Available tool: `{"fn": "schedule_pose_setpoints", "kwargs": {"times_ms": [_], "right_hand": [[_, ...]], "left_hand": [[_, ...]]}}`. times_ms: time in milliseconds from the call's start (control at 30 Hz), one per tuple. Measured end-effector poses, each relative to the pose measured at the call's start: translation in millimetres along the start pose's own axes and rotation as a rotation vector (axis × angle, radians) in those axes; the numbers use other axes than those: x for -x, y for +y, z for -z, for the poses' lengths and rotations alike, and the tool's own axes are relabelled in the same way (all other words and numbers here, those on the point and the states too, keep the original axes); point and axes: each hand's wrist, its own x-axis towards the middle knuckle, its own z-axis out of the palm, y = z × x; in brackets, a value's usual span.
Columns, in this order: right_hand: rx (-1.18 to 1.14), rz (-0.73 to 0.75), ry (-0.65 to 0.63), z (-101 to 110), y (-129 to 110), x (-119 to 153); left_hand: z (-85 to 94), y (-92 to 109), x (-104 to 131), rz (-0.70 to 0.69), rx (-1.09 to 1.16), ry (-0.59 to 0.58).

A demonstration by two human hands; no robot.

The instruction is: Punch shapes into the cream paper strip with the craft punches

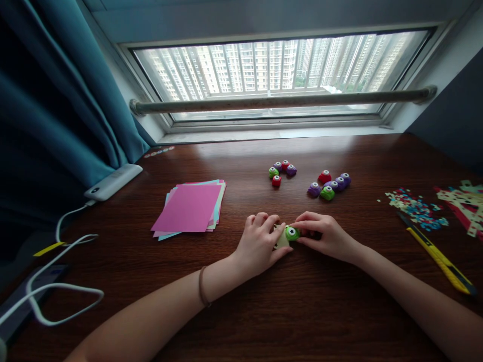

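Observation:
At the middle of the table, my left hand [260, 240] pinches a small pale yellow piece of paper [281, 238]. The paper meets a small green craft punch [292, 233] with a white top and a dark star. My right hand [326, 234] grips that punch from the right, thumb and fingers closed on its sides. Beyond my hands lie two groups of similar small punches in red, purple and green: one group includes a red punch [276, 181], the other a green punch [327, 193].
A stack of coloured paper [188, 207] lies left. Right are a yellow utility knife [439, 256], tiny paper cut-outs [417, 208] and punched paper strips [462, 203]. A white power bank [113, 182] with a white cable [64, 286] sits far left, by a blue curtain [94, 100].

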Motion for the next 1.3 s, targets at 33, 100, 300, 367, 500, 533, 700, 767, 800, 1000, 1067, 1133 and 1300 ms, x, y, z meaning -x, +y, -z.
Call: {"fn": "schedule_pose_setpoints", "kwargs": {"times_ms": [33,100,300,367,500,533,700,767,800,1000,1067,1133,1300], "right_hand": [[-0.004,0.002,-0.010,1.0,-0.3,0.0],[-0.008,0.003,-0.017,2.0,-0.5,0.1],[0.021,-0.023,0.002,-0.4,0.6,1.0],[0.021,-0.029,0.004,-0.7,1.0,1.1],[0.015,-0.026,0.010,0.5,1.7,1.2],[0.013,-0.024,0.010,0.8,1.9,1.2],[0.011,-0.017,0.011,0.6,2.9,1.1],[0.013,-0.015,0.019,0.1,3.0,1.2],[0.013,-0.015,0.022,-0.1,2.8,1.3],[0.002,-0.022,0.011,0.8,2.0,1.1],[-0.013,-0.037,0.033,0.8,2.1,0.7],[-0.042,-0.079,0.094,0.4,2.0,0.2],[-0.135,-0.222,0.366,-1.4,-1.8,-2.0]], "left_hand": [[0.1,0.5,0.5,0.016,0.007,0.009],[-0.5,1.4,1.3,0.045,0.024,0.028],[-2.9,1.1,-0.4,0.108,0.152,-0.006],[-2.6,-2.7,-2.9,0.106,0.225,-0.033],[-1.8,-17.0,-9.2,0.057,0.390,-0.085],[-1.9,-20.5,-10.4,0.044,0.427,-0.099],[-4.2,-25.6,-12.0,0.041,0.422,-0.096],[-5.3,-23.7,-11.8,0.041,0.378,-0.091],[-5.6,-22.8,-11.8,0.041,0.363,-0.093],[-2.4,-21.3,-11.6,0.024,0.374,-0.064],[0.3,-20.0,-9.7,0.013,0.345,0.042],[2.4,-17.5,-7.1,-0.039,0.247,0.147],[0.7,-10.0,-5.6,-0.214,0.022,0.063]]}}
